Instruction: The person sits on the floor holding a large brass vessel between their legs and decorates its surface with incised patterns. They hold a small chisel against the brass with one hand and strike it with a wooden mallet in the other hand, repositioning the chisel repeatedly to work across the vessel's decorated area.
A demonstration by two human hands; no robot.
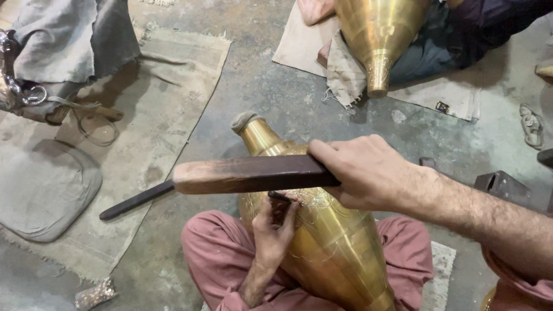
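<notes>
Head view: looking down at a person seated cross-legged on a concrete floor, a brass vase across the lap.
Right hand: closed in a full grip round the thick end of a dark wooden bat, knuckles up, forearm coming in from the right edge.
Bat axis: roughly level across the picture, running from the right hand out to the left, where it narrowed to a thin dark tip over the floor mat; it hung just above the vase's shoulder, crossing over the punch.
Left hand: fingers pinched together round a short dark metal punch, wrist rising from the lap below.
Punch: stood nearly upright, its lower end pressed on the vase wall, its top directly under the bat's broad middle, a small gap between the two.
Key relation: the punch head lay just below and left of the right hand, so the bat's flat side, not its tip, was the part above it.
Brass vase: lay tilted on the pink-trousered legs, long axis from lower right up to upper left, its neck stopped with a cloth plug; faint scribed lines showed near the punch.
Beyond: a second brass vessel held by another person at the top, a grey cushion on a mat at left.
</notes>
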